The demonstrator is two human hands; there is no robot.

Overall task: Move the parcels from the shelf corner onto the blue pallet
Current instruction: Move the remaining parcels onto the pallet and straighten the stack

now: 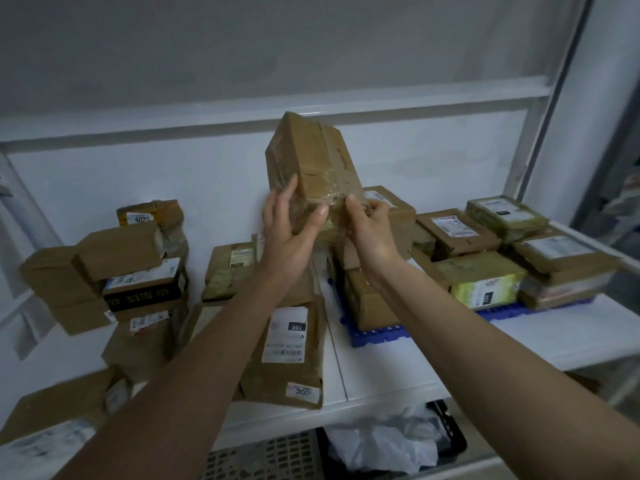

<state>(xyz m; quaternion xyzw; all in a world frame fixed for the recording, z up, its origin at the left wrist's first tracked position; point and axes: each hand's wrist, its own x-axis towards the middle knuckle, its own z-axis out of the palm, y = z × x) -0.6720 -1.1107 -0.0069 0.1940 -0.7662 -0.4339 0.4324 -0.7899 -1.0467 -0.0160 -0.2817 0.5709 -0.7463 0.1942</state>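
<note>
At 12 o'clock above the shelf point(398, 362), left hand point(289, 233) and right hand point(372, 226) grip a taped box point(311, 161). Readable labels: "4023" point(142, 219) at 10 o'clock, "300" point(302, 392) at 6 o'clock.

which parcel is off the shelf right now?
The tape-wrapped brown parcel, tilted and held up between the left hand and right hand; all the others lie on the shelf or pallet.

— What can you read from where you stand?
— "4023" on a small parcel point(149, 213) at the back left, "15H" on the label of the flat parcel point(285, 344) under my arm, and "300" on its corner sticker point(302, 392).
— The other labels?
— Too blurred.
</note>
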